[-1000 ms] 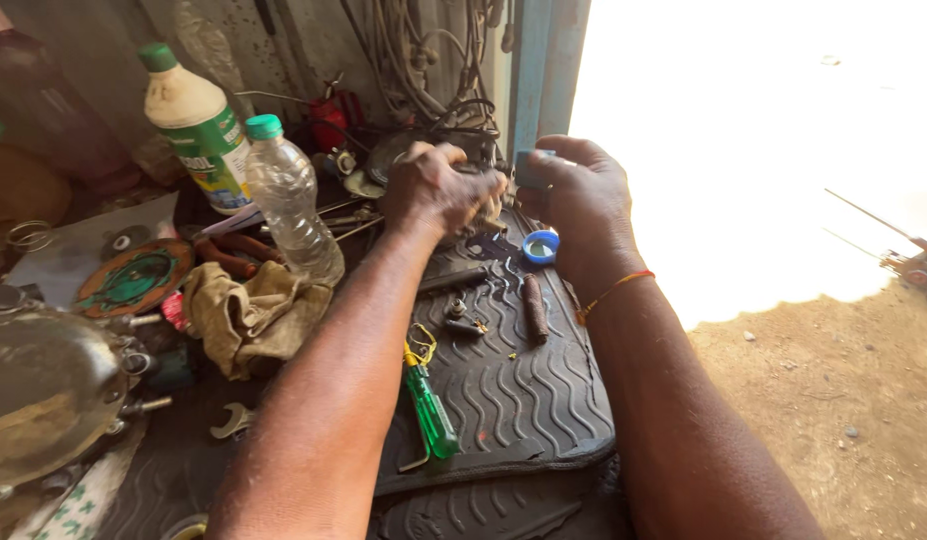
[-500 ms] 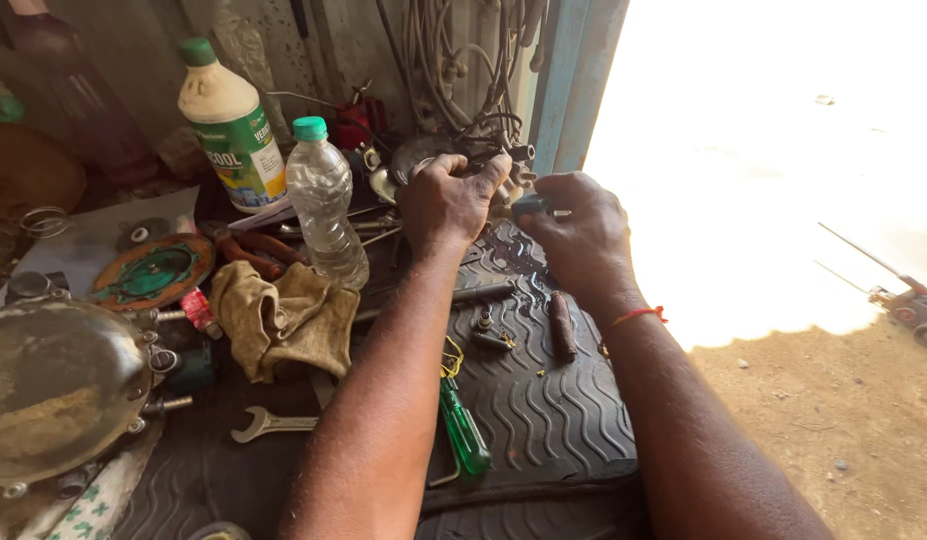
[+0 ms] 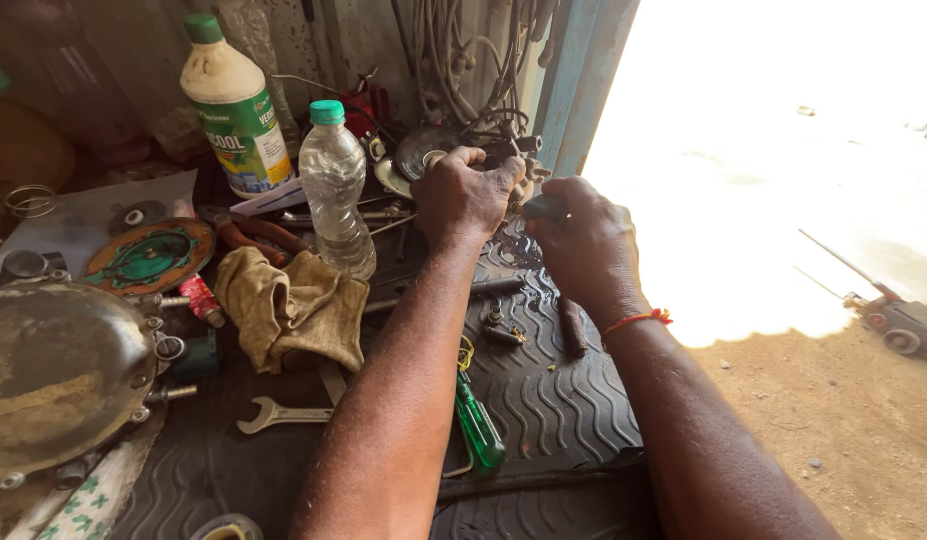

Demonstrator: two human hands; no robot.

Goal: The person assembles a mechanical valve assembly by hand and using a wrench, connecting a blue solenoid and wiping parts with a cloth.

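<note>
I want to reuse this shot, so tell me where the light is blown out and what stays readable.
Head view: the ground outside is washed out to white; the left hand and right hand sit in shade but stay sharp; the water bottle and green screwdriver read clearly; the upper left corner is dim.

Harsh overexposed daylight glare from the right, shaded dim left side

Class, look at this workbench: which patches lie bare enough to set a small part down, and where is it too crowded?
Bare: the ribbed rubber mat between the green screwdriver and the right forearm, and the mat's near edge below the spanner. Crowded: around the clear bottle, rag and round metal cover, and at the back, where left hand and right hand work.
</note>
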